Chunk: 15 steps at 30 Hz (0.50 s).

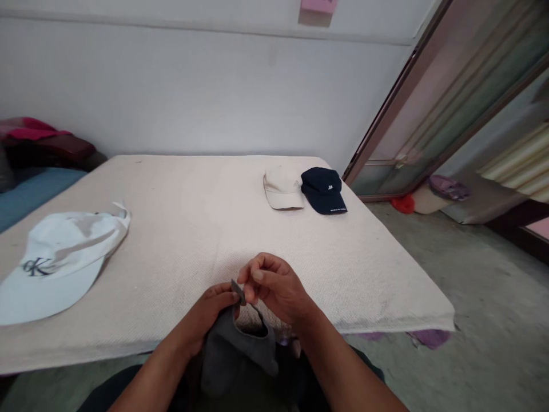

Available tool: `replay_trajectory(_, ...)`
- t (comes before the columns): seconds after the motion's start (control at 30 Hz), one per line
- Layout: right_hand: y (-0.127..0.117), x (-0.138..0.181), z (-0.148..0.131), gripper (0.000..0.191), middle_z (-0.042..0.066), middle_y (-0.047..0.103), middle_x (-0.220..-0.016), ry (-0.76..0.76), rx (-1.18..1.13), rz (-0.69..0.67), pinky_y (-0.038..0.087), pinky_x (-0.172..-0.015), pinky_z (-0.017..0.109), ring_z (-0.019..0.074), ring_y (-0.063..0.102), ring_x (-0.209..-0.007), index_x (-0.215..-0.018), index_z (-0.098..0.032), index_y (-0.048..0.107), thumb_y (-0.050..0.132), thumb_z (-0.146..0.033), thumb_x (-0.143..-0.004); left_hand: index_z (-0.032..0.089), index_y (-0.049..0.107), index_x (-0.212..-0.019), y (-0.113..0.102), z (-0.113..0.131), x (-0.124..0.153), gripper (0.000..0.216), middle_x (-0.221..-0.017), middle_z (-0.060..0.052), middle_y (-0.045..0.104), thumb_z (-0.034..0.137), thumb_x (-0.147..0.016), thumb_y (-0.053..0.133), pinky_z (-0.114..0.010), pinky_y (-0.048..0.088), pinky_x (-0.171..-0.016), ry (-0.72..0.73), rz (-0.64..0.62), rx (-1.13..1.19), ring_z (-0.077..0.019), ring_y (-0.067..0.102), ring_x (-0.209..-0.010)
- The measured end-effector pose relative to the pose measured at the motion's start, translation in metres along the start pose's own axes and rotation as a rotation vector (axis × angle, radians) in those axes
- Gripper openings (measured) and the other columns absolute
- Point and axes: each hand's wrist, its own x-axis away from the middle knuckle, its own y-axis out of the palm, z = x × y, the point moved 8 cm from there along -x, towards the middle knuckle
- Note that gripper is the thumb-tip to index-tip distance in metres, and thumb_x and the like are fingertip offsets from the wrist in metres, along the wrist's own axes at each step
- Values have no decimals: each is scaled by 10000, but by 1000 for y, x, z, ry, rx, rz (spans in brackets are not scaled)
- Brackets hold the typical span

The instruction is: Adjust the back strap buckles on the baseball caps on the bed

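Observation:
A dark grey cap (238,355) lies in my lap at the near edge of the table, its back opening turned up. My left hand (210,315) grips the cap's rear edge, fingers closed on the fabric. My right hand (274,286) pinches the cap's grey back strap (238,290) between thumb and fingers, just above the opening. Both hands meet at the strap.
A cream cloth covers the table (193,229). A white cap (55,257) with a dark logo lies at the left. A beige cap (281,187) and a navy cap (323,190) sit side by side at the far right. Piled bedding (38,143) lies far left; a glass door (450,97) stands right.

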Motion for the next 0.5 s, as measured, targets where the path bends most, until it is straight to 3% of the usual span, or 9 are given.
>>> replay_trajectory(0.1, -15, -3, -6, 100, 34, 636, -813, -34, 98, 127, 328, -476, 211, 72, 501, -524, -758, -173, 570, 574, -270, -783, 155, 581, -595, 2, -1, 1, 178, -505, 35, 501, 244, -749, 595, -202, 249, -452, 0, -44, 14, -77, 357, -451)
replay_trajectory(0.17, -18, -4, -3, 87, 22, 620, -769, -9, 260, 130, 322, -476, 212, 64, 457, -505, -790, -168, 603, 549, -237, -787, 153, 566, -566, 2, 0, 2, 208, -489, 36, 495, 248, -749, 594, -199, 243, -445, 4, -48, 26, -72, 354, -445)
replay_trajectory(0.33, -3, 1, 9, 138, 11, 590, -764, 76, 606, -104, 387, -595, 233, 101, 500, -650, -834, -178, 660, 543, -163, -762, 149, 605, -588, 1, -6, 3, 170, -502, 19, 555, 271, -694, 660, -197, 269, -440, -67, -25, 37, -76, 400, -442)
replay_trajectory(0.5, 4, 8, 8, 51, -12, 551, -708, 106, 628, -209, 365, -593, 222, 93, 471, -644, -776, -172, 643, 606, -182, -742, 149, 660, -687, 8, -14, 5, 107, -541, 23, 585, 227, -644, 720, -205, 339, -492, -81, -83, 116, -86, 454, -483)
